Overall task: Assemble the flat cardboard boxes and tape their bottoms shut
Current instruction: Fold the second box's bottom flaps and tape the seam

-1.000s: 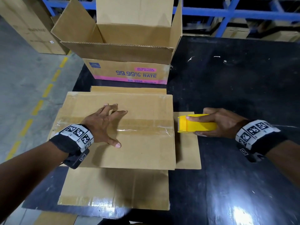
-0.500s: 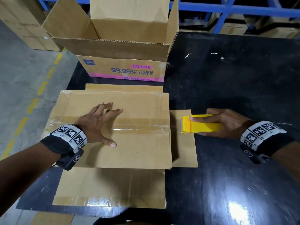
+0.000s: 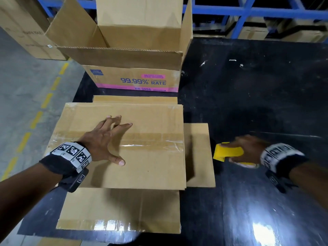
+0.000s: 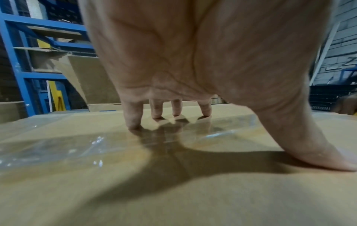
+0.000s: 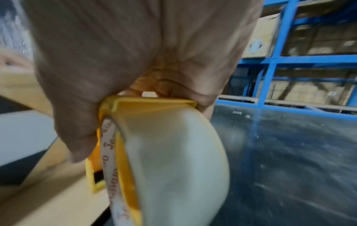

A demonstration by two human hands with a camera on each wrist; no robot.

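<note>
A brown cardboard box [image 3: 150, 167] stands bottom-up on the black table [image 3: 257, 96], a strip of clear tape [image 3: 156, 142] running across its closed flaps. My left hand [image 3: 108, 139] lies on the taped bottom with fingers spread; in the left wrist view its fingertips [image 4: 133, 125] press on the cardboard [image 4: 173, 191]. To the right of the box, my right hand [image 3: 248, 150] grips a yellow tape dispenser [image 3: 225, 152], blurred by motion. In the right wrist view the yellow tape dispenser [image 5: 119, 137] carries a clear tape roll [image 5: 177, 160].
An assembled open box [image 3: 131, 55] printed "99.99% RATE" stands behind the taped one. The box's side flaps [image 3: 200, 157] lie flat on the table. Blue shelving [image 3: 248, 11] with cartons runs along the back. Grey floor with a yellow dashed line [image 3: 37, 118] lies left.
My right hand has pulled the tape dispenser rightward off the box's side flap and tilted it. The left hand stays spread on the taped bottom.
</note>
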